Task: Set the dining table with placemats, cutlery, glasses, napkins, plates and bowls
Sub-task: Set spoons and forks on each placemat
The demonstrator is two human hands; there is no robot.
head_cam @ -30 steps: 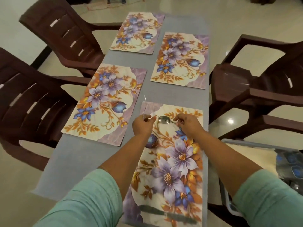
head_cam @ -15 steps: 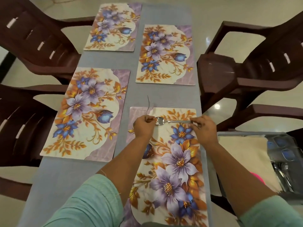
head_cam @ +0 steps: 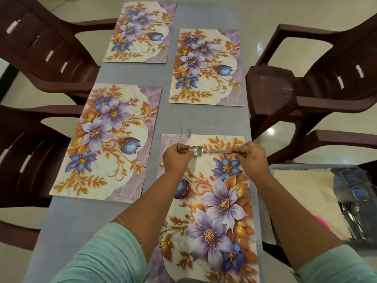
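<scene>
The grip of the right hand [head_cam: 252,159] is a pinch: thumb and fingers close on the handle end of a shiny steel spoon [head_cam: 206,151], which lies level across the far end of the nearest floral placemat [head_cam: 206,211], bowl pointing to the left of the frame. The left hand [head_cam: 176,158] has its fingers curled round a thin silver piece of cutlery [head_cam: 180,130] that stands up and away from the fist toward the top of the frame; it looks like a fork, though blur hides its end. The left fingertips sit just beside the spoon's bowl, and whether they touch it cannot be told. Both hands are at centre frame, and both forearms come up from mint-green sleeves [head_cam: 106,256] at the bottom edge.

The nearest placemat runs lengthwise from centre to bottom on a grey tabletop [head_cam: 89,217]. Three more rectangular placemats with purple and blue flowers and gold leaves lie flat on it: one at left centre [head_cam: 108,141], one at upper centre-right [head_cam: 207,66], one at top centre [head_cam: 140,31]. Dark brown plastic armchairs stand along both sides, two at left [head_cam: 42,50] and at least one at right [head_cam: 312,84]. At the right edge a grey tray [head_cam: 273,167] holds a cream cloth [head_cam: 304,197] and more steel cutlery [head_cam: 352,215].
</scene>
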